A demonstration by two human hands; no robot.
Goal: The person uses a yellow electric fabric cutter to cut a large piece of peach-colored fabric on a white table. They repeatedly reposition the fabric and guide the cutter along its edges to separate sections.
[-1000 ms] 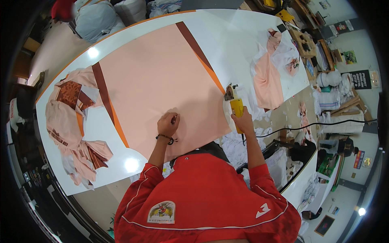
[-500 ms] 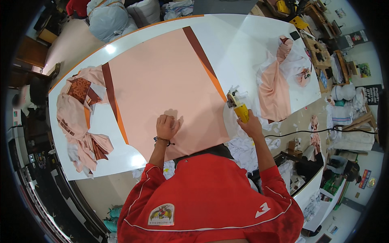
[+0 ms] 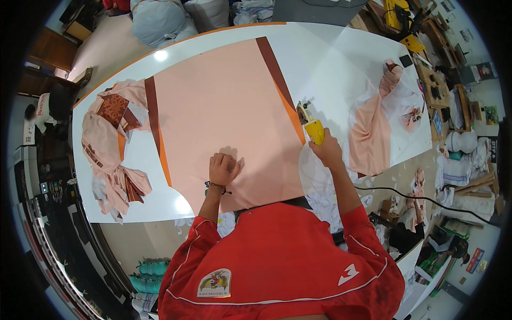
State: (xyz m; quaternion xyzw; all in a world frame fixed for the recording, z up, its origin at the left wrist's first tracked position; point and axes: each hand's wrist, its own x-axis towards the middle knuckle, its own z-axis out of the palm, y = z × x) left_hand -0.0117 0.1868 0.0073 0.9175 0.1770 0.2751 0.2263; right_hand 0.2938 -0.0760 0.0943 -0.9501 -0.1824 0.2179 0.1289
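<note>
A large peach fabric panel (image 3: 224,106) lies flat on the white table, with a brown and orange strip along each side. My left hand (image 3: 224,169) rests on its near part, fingers bent a little and thumb apart, holding nothing. In my right hand (image 3: 326,149) is a yellow electric cloth cutter (image 3: 314,131), gripped by its body. The cutter's metal head is at the panel's right edge, beside the orange strip (image 3: 289,114). My palm hides part of the cutter's rear.
Crumpled peach and brown pieces (image 3: 114,144) lie at the table's left, and another peach and white bundle (image 3: 373,122) at its right. A black cord (image 3: 410,192) runs off to the right. White scraps (image 3: 320,205) lie below the near edge. Large sacks (image 3: 162,26) stand beyond the table.
The cutter and my right hand have moved farther away along the panel's right edge. My left hand stays on the panel. The whole view has shifted a little.
</note>
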